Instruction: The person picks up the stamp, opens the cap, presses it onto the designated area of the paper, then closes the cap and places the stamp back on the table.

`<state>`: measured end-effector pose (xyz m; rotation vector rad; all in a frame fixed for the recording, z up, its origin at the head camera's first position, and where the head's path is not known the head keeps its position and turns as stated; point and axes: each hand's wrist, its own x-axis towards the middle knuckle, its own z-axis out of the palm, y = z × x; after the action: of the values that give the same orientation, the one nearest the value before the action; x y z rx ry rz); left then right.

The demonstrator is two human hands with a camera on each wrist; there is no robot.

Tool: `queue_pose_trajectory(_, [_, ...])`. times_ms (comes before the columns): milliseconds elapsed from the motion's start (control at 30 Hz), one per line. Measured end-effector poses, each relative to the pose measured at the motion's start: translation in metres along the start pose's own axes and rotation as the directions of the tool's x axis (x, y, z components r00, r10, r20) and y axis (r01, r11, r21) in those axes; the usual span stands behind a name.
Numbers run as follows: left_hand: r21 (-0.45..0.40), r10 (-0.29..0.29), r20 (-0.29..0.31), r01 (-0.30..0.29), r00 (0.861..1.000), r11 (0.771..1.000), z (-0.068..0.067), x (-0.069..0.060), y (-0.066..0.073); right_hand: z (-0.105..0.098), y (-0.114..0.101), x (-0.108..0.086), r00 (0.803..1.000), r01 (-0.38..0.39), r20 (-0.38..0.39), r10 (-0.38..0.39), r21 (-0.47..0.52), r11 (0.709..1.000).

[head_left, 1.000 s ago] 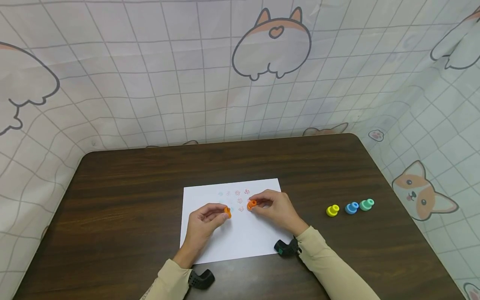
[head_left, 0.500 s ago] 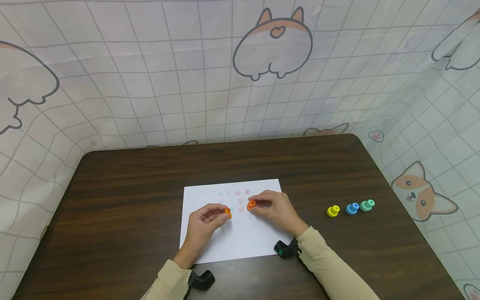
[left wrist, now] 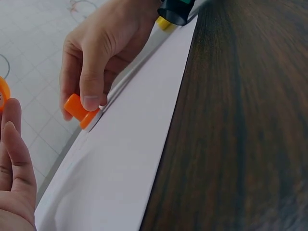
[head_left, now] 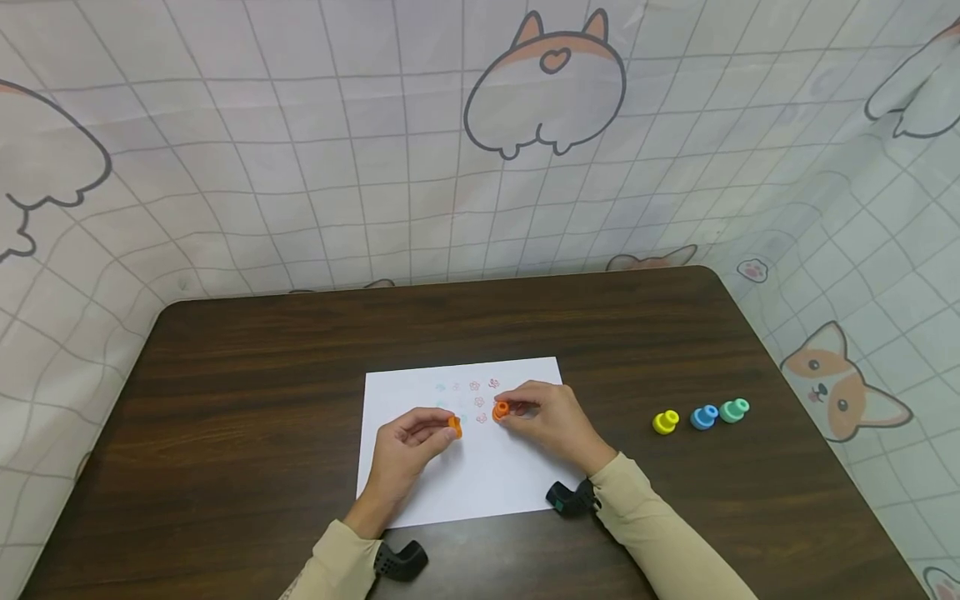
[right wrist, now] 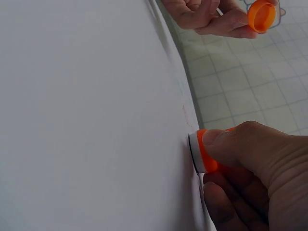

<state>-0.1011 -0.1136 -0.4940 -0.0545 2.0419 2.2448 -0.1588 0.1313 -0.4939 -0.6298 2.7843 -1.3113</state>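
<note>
My right hand (head_left: 553, 419) pinches an orange stamp (head_left: 500, 411) by its knob, over the upper right part of a white sheet of paper (head_left: 480, 492). In the right wrist view the stamp's pale base (right wrist: 195, 153) faces the paper; whether it touches is hard to tell. My left hand (head_left: 403, 454) holds a hollow orange cap (right wrist: 262, 17) between thumb and fingers, above the sheet's middle left. Small red and pale blue-green prints (head_left: 480, 402) lie between the two hands; the area under the stamp is hidden.
To the right on the dark wooden table (head_left: 247, 433) stand a yellow stamp (head_left: 665, 422), a blue stamp (head_left: 703, 417) and a green stamp (head_left: 734, 409). A patterned white cloth (head_left: 375, 150) hangs behind the table. Each wrist wears a black camera (head_left: 401, 561).
Both hands stay almost still, still holding the orange stamp and the cap. The head view shifts very slightly.
</note>
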Motion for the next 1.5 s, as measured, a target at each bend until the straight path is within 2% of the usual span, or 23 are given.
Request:
queue_pose_trajectory(100, [0.003,0.009,0.002,-0.009,1.0,1.0,0.0,-0.001,0.001,0.0,-0.002,0.001,1.0,0.007,-0.006,-0.007,-0.013,1.0])
queue_pose_trajectory(400, [0.032,0.012,0.002,-0.012,1.0,0.999,-0.001,-0.001,0.002,-0.002,-0.008,0.002,0.999,-0.041,-0.005,0.041,-0.038,0.998])
queue_pose_trajectory(800, [0.054,0.014,0.003,-0.014,1.0,0.998,0.0,0.0,0.006,-0.004,-0.013,0.002,0.999,-0.041,-0.012,0.04,-0.079,0.996])
queue_pose_trajectory(1200, [0.043,0.022,0.002,-0.022,1.0,0.999,0.001,0.0,-0.001,-0.005,-0.009,0.0,1.0,-0.014,-0.001,0.014,-0.059,0.998])
queue_pose_trajectory(1500, [0.031,0.036,0.001,-0.036,0.999,0.999,0.001,0.001,-0.002,-0.025,-0.015,0.001,0.999,0.01,-0.048,-0.008,0.051,0.999])
